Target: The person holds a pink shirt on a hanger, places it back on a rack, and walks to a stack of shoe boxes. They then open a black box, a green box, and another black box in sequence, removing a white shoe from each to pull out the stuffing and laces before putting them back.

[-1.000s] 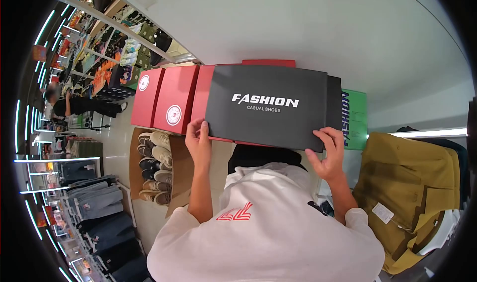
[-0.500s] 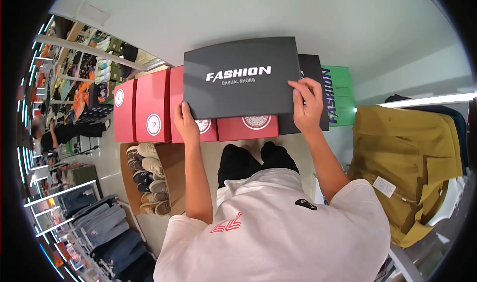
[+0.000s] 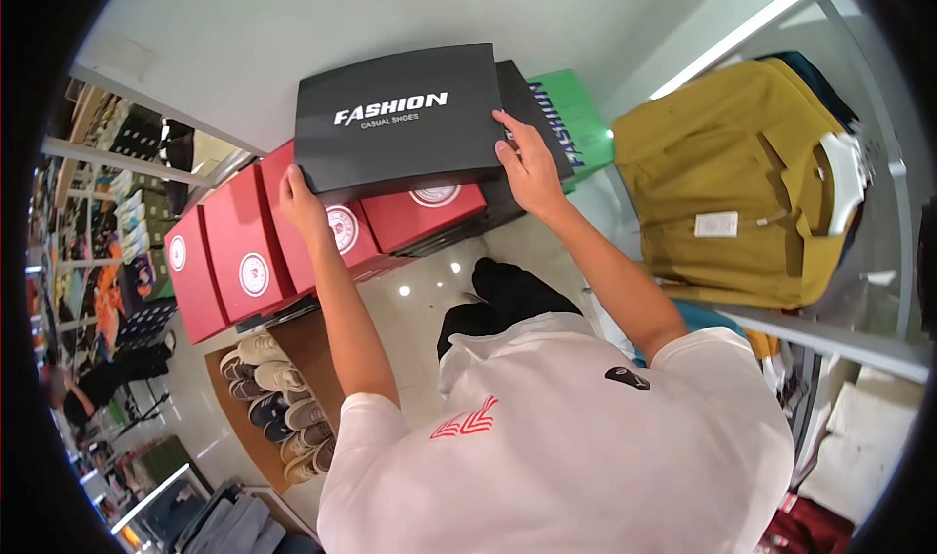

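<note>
A black shoebox lettered "FASHION CASUAL SHOES" is held between my two hands, above a row of other boxes. My left hand grips its near left corner, thumb on the lid. At the right end my right hand holds the box's edge, its fingers partly hidden. Red shoeboxes with round white logos stand below and to the left. Another black box lies partly behind my right hand, beside a green shoebox with purple lettering.
Several pairs of shoes sit in a brown cardboard box on the floor at left. To the right hangs a mustard jacket with a white tag. A person in dark clothes is at far left, near shelves. A white wall stands behind the boxes.
My view has turned and tilted, so the scene appears rotated. Both hands still hold the black shoebox, which now appears higher and further left; more of the clothes rack shows at right.
</note>
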Action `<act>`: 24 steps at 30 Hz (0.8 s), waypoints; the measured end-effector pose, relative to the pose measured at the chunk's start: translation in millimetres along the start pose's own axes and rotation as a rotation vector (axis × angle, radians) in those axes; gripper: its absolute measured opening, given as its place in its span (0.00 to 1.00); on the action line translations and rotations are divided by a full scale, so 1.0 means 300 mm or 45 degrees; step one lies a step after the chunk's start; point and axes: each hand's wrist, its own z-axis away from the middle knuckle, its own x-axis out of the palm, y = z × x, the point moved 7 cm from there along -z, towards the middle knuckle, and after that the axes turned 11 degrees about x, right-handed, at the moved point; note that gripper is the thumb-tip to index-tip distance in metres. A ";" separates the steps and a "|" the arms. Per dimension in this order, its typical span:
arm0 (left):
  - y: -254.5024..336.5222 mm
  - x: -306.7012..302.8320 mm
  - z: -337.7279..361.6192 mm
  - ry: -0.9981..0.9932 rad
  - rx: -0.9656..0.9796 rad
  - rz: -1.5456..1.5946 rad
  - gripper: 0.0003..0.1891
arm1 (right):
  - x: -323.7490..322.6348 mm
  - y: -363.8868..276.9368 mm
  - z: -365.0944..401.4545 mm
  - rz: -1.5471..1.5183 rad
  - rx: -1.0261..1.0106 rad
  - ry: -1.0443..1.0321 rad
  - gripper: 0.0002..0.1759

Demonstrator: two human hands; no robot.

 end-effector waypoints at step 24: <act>-0.367 1.049 1.538 -0.809 -1.243 0.374 0.26 | -0.412 1.616 -0.139 -0.641 1.349 0.117 0.64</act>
